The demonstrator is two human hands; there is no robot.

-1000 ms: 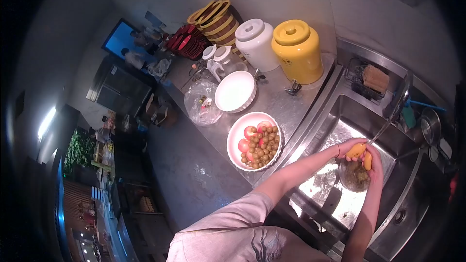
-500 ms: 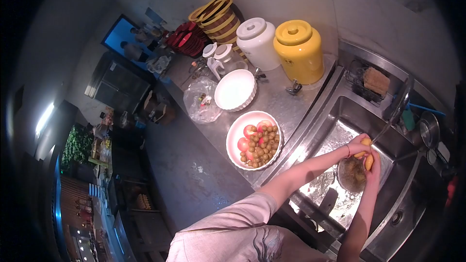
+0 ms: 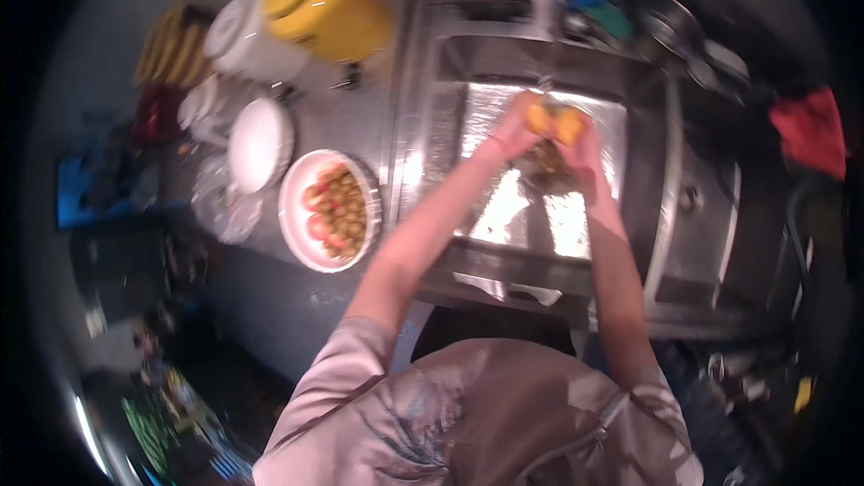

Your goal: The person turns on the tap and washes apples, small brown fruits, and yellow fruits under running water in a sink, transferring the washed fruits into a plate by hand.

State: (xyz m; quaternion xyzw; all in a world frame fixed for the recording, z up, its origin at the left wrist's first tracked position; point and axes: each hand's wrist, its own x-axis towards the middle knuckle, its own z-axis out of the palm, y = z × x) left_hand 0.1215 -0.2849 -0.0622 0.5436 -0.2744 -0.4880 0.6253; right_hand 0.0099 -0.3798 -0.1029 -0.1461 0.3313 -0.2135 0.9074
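Observation:
My left hand (image 3: 516, 130) is closed around a yellow-orange fruit (image 3: 537, 117) under the tap over the sink (image 3: 648, 126). Close beside it, my right hand (image 3: 583, 155) holds a second yellow-orange fruit (image 3: 569, 126). Motion blur hides the exact kind of fruit. Just below both hands is a dark, brownish round bowl (image 3: 544, 168), partly covered by them. The faucet (image 3: 547, 9) comes down from the back of the sink toward the fruit.
On the counter left of the sink stands a white fluted bowl (image 3: 288, 232) of tomatoes and small round brown fruits. Behind it are another white bowl (image 3: 258, 146), a plastic bag (image 3: 220, 202), and white (image 3: 247, 40) and yellow (image 3: 333, 13) dispensers. A red cloth (image 3: 810, 130) hangs right.
The camera view has turned, so the sink now lies straight ahead and the counter sits to the left. Both hands still hold yellow fruit over the sink.

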